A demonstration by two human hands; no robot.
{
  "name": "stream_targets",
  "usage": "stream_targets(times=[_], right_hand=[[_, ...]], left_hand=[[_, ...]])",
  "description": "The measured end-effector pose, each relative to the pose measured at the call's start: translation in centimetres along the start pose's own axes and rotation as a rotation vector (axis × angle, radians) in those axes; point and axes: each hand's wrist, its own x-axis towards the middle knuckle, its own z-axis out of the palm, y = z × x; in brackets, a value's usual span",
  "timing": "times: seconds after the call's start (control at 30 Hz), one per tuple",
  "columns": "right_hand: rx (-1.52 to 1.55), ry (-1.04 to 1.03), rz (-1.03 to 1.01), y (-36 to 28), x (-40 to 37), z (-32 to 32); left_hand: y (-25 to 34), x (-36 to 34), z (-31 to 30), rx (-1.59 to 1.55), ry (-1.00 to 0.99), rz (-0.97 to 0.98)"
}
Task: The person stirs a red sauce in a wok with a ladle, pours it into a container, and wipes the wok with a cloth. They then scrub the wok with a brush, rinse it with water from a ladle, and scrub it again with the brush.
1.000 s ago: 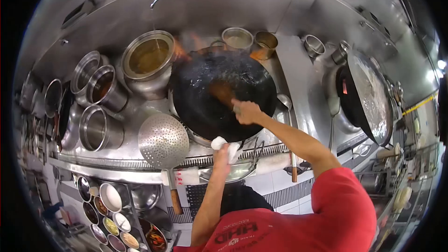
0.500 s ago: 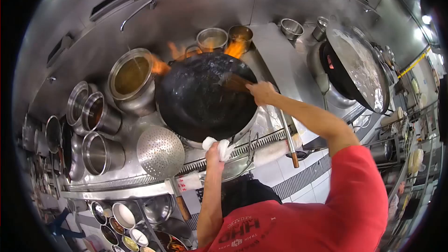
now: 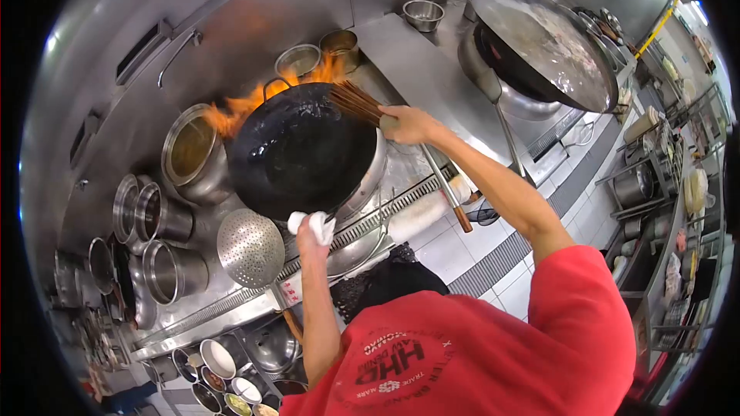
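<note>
A large black wok [image 3: 297, 158] sits tilted over the burner, with a little water glinting inside. Flames [image 3: 254, 104] rise behind its far rim. At the near rim my left hand [image 3: 310, 240] is closed round a folded white cloth [image 3: 322, 225], which presses against the wok's edge; whatever handle lies under it is hidden. My right hand [image 3: 410, 125] grips a bamboo wok brush [image 3: 356, 102], its bristles pointing left over the wok's right rim. A perforated strainer [image 3: 250, 248] lies left of my left hand.
Metal pots, including one of yellowish liquid [image 3: 191, 150], stand to the left. A second wok [image 3: 547, 46] with cloudy liquid is at the right. A ladle [image 3: 493, 96] and another long-handled tool [image 3: 455, 204] lie between. Ingredient bowls [image 3: 218, 358] sit at lower left.
The brush has come from inside the wok to its right rim. The wok now tilts more, showing the burner ring at its right, and the flames are larger. The view has shifted.
</note>
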Motion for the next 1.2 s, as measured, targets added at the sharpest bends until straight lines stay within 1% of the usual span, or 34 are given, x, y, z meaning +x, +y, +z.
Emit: stream_targets(times=[0.03, 0.07, 0.13, 0.17, 0.23, 0.27, 0.33, 0.37, 0.4, 0.43, 0.47, 0.5, 0.63, 0.67, 0.7, 0.73, 0.8, 0.83, 0.87, 0.93, 0.97, 1.0, 1.07, 1.1, 1.13, 1.2], right_hand=[[0.201, 0.140, -0.080, 0.9, -1.4, 0.9], [0.211, 0.146, -0.075, 0.9, -2.9, 1.2], [0.585, -0.040, 0.064, 1.0, -6.3, 2.7], [0.603, -0.038, 0.081, 1.0, -7.4, 4.3], [0.743, -0.038, 0.066, 0.0, -8.6, 6.3], [0.748, -0.055, 0.053, -0.5, -8.7, 7.2], [0.838, -0.114, 0.066, -1.6, -8.4, 8.9], [0.851, -0.110, 0.072, -2.0, -8.0, 9.7], [0.872, -0.115, 0.063, -2.4, -7.5, 10.5], [0.890, -0.120, 0.054, -2.8, -7.2, 11.1], [0.901, -0.112, 0.060, -3.1, -7.0, 11.3], [0.913, -0.085, 0.042, -3.6, -6.8, 11.5], [0.952, -0.035, 0.043, -5.0, -6.5, 12.2], [0.958, -0.013, 0.051, -5.3, -6.4, 12.3], [0.922, -0.056, 0.063, -5.3, -6.7, 12.4], [0.923, -0.060, 0.068, -5.4, -6.8, 12.5], [0.954, 0.067, -0.005, -5.6, -7.2, 13.7], [1.003, -0.001, 0.047, -5.5, -7.6, 13.8], [1.004, 0.006, 0.060, -5.9, -8.0, 13.3], [1.099, -0.135, 0.167, -5.9, -9.0, 12.5], [1.015, 0.018, 0.043, -6.0, -8.9, 13.0], [1.011, 0.031, 0.066, -5.2, -9.0, 13.3], [1.119, -0.042, 0.071, -4.4, -9.1, 12.6], [0.884, 0.178, -0.083, -2.8, -7.8, 14.6], [0.881, 0.262, -0.042, -1.6, -8.0, 14.8], [0.814, 0.392, 0.029, 1.9, -9.7, 13.4]], left_hand=[[0.7, -1.2, -0.1, 0.036, 0.041, 0.004], [1.3, -2.1, -0.5, 0.067, 0.083, 0.009], [2.2, -3.3, -1.1, 0.179, 0.119, 0.079], [2.4, -2.8, -1.6, 0.267, 0.218, 0.170], [3.5, -3.0, -1.6, 0.405, 0.251, 0.218], [4.0, -3.3, -1.1, 0.494, 0.266, 0.253], [4.9, -2.8, -0.2, 0.563, 0.303, 0.353], [5.3, -3.0, 0.3, 0.620, 0.342, 0.353], [5.6, -2.6, 1.0, 0.622, 0.318, 0.438], [6.0, -2.7, 1.3, 0.685, 0.316, 0.442], [6.3, -2.6, 1.8, 0.751, 0.309, 0.445], [6.2, -2.5, 2.1, 0.722, 0.246, 0.533], [5.9, -2.5, 2.4, 0.792, 0.252, 0.567], [5.7, -2.8, 2.8, 0.859, 0.218, 0.635], [5.4, -3.0, 3.1, 0.925, 0.183, 0.703], [4.9, -3.2, 3.3, 0.927, 0.185, 0.697], [3.3, -3.2, 2.2, 0.985, 0.206, 0.861], [2.8, -3.6, 2.2, 1.072, 0.238, 0.827], [2.0, -3.8, 1.7, 1.029, 0.209, 0.855], [0.9, -4.7, 1.8, 1.012, 0.212, 0.855], [0.5, -4.5, 1.5, 0.953, 0.215, 0.856], [0.4, -4.3, 1.2, 0.931, 0.223, 0.887], [1.1, -3.9, 0.7, 0.885, 0.221, 0.832], [1.4, -3.3, 0.2, 0.857, 0.261, 0.818], [1.8, -2.5, -0.4, 0.848, 0.279, 0.825], [2.6, -1.8, -0.9, 0.599, 0.194, 0.592]])
